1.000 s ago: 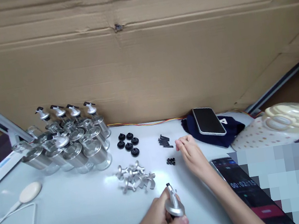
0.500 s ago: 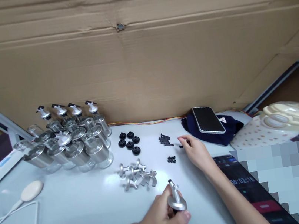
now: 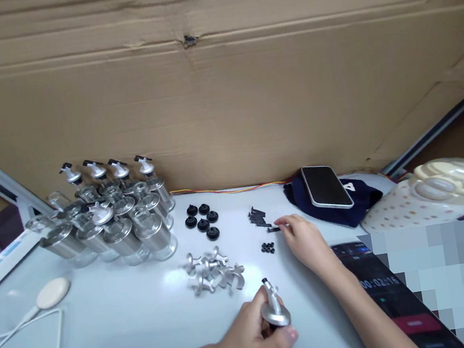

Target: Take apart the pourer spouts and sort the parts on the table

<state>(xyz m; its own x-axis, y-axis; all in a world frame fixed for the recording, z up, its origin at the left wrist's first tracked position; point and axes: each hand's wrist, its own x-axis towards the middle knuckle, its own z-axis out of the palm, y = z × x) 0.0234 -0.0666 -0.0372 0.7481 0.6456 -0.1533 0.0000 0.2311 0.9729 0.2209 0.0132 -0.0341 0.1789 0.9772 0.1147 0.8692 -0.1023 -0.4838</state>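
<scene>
My left hand (image 3: 259, 330) is closed around a silver bottle pourer (image 3: 275, 311) with a black tip on its spout, held upright at the front. To its right and farther back, the thumb and finger of my right hand (image 3: 305, 238) pinch one end of a small black lever (image 3: 272, 229), low over the table. Beside that lever lies a pile of similar black levers (image 3: 258, 216). Nearer me are several tiny black caps (image 3: 268, 247). Left of my hands lie loose silver pourer tops (image 3: 215, 270) and several round black stoppers (image 3: 203, 223).
Glass bottles with metal sleeves (image 3: 119, 237) crowd the left, some topped with pourers. A white phone (image 3: 327, 186) rests on dark blue cloth (image 3: 362, 199). At the right are a large timer screen (image 3: 379, 283) and a spotted jug (image 3: 398, 207). Cardboard (image 3: 222, 111) walls the back.
The black lever at my right fingertips now sticks out to the left, where it was mostly hidden before. My left hand keeps its hold on the pourer; the view has shifted slightly.
</scene>
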